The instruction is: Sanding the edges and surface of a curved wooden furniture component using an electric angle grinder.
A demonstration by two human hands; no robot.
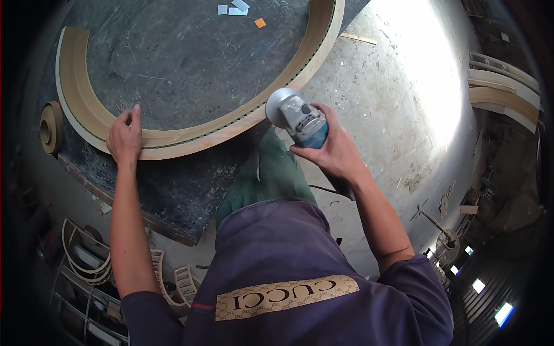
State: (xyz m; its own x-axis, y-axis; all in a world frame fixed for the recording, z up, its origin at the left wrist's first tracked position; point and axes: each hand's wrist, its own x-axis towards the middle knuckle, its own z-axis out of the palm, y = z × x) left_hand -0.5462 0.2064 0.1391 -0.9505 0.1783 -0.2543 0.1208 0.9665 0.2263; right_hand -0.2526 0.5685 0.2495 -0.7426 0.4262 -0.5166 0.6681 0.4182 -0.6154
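Observation:
A large curved wooden frame [199,138], pale with a dark dotted line along its rim, lies in an open arc on a dark worktable [196,75]. My left hand [126,138] is closed over the near left part of this arc, with some fingers hidden behind the wood. In my right hand [334,147] is an angle grinder [300,118] with a grey head and a blue body, gripped around the body. Its round disc end [278,106] is right beside the frame's outer edge; whether the two touch I cannot tell.
A roll of brown tape-like strip [52,128] stands at the table's left edge. Small white pieces [236,8] and an orange piece [260,23] lie at the far side. Curved wooden parts [502,95] are at the right; curved slatted pieces [184,282] stand below left.

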